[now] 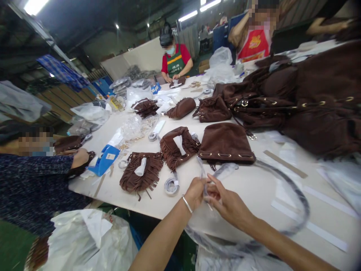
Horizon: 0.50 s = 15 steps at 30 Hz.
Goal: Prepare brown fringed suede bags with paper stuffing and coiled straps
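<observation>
My left hand (196,192), with a thin bracelet on the wrist, and my right hand (225,201) meet at the table's near edge. Both pinch a clear plastic bag (225,171) whose mouth lies just below a brown suede pouch (225,143). A dark curved strap (296,195) shows inside the plastic, looping round to the right. Left of the pouch lie a fringed brown bag (177,146) and a flat fringed piece (141,173), each with a white tag.
A heap of brown suede bags (296,98) covers the right of the white table (254,184). Tape rolls (171,185), a blue tray (105,160) and plastic wrap lie left. One person sits at left (34,180), others work at the far end (175,60).
</observation>
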Tool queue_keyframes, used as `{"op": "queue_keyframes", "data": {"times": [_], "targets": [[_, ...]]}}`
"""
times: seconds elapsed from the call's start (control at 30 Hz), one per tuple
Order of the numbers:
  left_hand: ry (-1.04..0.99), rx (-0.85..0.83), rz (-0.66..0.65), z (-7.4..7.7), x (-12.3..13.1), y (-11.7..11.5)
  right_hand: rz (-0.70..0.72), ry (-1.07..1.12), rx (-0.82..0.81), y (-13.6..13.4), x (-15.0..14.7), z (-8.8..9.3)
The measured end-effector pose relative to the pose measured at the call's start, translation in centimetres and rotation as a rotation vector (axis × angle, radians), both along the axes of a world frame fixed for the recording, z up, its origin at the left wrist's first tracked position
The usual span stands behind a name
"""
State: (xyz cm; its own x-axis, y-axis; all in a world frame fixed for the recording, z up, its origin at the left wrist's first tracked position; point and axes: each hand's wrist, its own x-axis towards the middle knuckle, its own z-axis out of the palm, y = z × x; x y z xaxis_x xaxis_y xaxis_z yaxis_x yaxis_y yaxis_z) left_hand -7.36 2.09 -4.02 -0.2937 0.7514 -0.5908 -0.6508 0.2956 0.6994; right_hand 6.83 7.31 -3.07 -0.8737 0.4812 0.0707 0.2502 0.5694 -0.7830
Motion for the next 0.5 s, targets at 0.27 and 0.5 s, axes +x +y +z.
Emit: {"op": "queue_keyframes", "data": {"times": [0.27,0.5], "targets": [[-0.38,0.074,0.136,-0.4,-1.1,-0.5,0.077,0.098,0.301,-0.5,3.7,-1.7],[-0.483,0.122,0.208,-0.4,-0.6,-0.5,0.151,0.204,0.194,-2.4,1.2,-0.4]]}}
